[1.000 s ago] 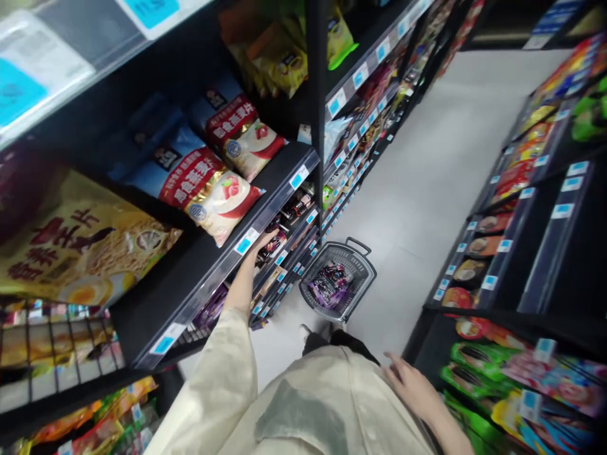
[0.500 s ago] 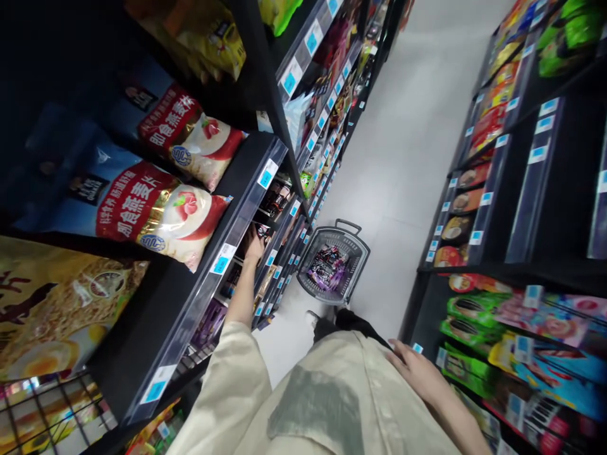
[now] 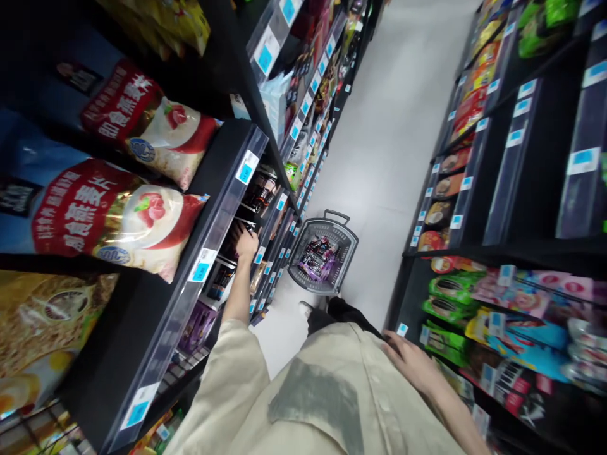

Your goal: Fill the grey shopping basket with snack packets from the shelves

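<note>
L hand (image 3: 247,241), qty 1: bare; reached in over the lower shelf (image 3: 271,226), L side, beneath the overhang of the upper shelf (image 3: 232,142). Fingers in shadow; couldn't tell if grasping or merely touching stock.

R hand (image 3: 417,363), qty 1: held low by the R hip, near the R-side shelving (image 3: 403,278); fingers loose, part uncurled, nothing seen in them.

Dark packs (image 3: 262,189), several: on the lower shelf, just far of L hand; more of similar look just near of it. Labels n/a, too small & dim. Stock directly under L fingers: too dark to ID.

Basket (image 3: 352,253), grey, qty 1: on the floor (image 3: 379,158), far of the feet, R of the lower shelf; handle at far end. Contents: purple & dark packs (image 3: 317,258), heaped; count n/a.

Oat bags (image 3: 164,215), 2 in clear view: upper shelf, L, fronts at the lip, above the reach.

Handling notes (judgement): reach was tight, so wrist best kept low, clear of the overhang, & drawn out level. Grip wanted on one pack's edge, by feel, as the eye got little help there; light pinch pref., since film packs would likely slip or crumple. Neighbours best left unsnagged. R hand was free to steady the row if req'd.
</note>
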The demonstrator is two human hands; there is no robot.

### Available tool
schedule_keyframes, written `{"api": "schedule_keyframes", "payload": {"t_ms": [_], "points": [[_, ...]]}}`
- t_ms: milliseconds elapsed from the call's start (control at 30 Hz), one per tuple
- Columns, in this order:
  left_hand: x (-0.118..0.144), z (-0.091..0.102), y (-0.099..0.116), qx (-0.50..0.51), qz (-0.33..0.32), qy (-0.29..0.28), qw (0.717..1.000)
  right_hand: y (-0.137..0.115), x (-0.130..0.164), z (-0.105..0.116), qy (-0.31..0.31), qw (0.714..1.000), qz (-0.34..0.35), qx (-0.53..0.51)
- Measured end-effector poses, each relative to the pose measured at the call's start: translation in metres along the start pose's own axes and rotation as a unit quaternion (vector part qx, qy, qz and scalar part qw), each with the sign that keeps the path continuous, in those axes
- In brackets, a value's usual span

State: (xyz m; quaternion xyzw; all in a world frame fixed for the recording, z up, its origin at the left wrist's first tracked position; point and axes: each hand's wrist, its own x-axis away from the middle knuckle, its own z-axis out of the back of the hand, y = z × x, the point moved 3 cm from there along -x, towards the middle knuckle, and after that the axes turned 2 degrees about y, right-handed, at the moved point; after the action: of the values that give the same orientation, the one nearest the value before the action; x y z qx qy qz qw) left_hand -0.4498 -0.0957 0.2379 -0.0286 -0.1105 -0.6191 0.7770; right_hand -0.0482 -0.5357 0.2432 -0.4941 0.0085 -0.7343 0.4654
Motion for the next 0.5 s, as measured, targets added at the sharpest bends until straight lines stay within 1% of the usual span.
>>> {"api": "schedule_keyframes", "payload": {"t_ms": [67,100,167,200,233,267,300,333,367,400,433,467,500], "points": [[0.004,-0.008,0.003,-0.013,-0.026,0.012,1.000,-0.005,0.000,0.001,-0.015,1.000,-0.003,0.013],[0.002,-0.010,0.004,-0.016,-0.025,-0.001,1.000,-0.009,0.000,0.003,-0.020,1.000,-0.002,0.022],[-0.004,-0.009,0.005,-0.014,-0.012,-0.025,1.000,-0.015,-0.003,0.005,-0.030,0.999,0.006,0.036],[-0.007,-0.005,0.006,-0.009,-0.017,-0.025,0.999,-0.017,-0.006,0.006,-0.033,0.999,0.011,0.040],[-0.007,0.000,0.006,-0.006,-0.030,-0.019,0.999,-0.019,-0.009,0.007,-0.037,0.998,0.016,0.043],[-0.002,0.005,0.006,-0.001,-0.051,-0.001,0.999,-0.020,-0.013,0.007,-0.041,0.998,0.021,0.045],[0.008,0.010,0.006,0.009,-0.076,0.031,0.997,-0.020,-0.017,0.007,-0.044,0.998,0.026,0.043],[0.025,0.013,0.004,0.021,-0.100,0.056,0.993,-0.021,-0.023,0.007,-0.046,0.998,0.033,0.038],[0.049,0.012,0.002,0.044,-0.119,0.084,0.988,-0.021,-0.031,0.008,-0.046,0.998,0.039,0.027],[0.078,0.007,-0.001,0.074,-0.135,0.087,0.984,-0.022,-0.041,0.008,-0.046,0.998,0.043,0.008],[0.113,-0.006,-0.003,0.094,-0.148,0.033,0.984,-0.023,-0.053,0.008,-0.043,0.998,0.037,-0.028],[0.152,-0.024,-0.006,0.105,-0.133,-0.047,0.984,-0.024,-0.067,0.007,-0.040,0.996,0.020,-0.076],[0.193,-0.045,-0.007,0.107,-0.103,-0.151,0.977,-0.026,-0.083,0.005,-0.038,0.991,-0.003,-0.127]]}}
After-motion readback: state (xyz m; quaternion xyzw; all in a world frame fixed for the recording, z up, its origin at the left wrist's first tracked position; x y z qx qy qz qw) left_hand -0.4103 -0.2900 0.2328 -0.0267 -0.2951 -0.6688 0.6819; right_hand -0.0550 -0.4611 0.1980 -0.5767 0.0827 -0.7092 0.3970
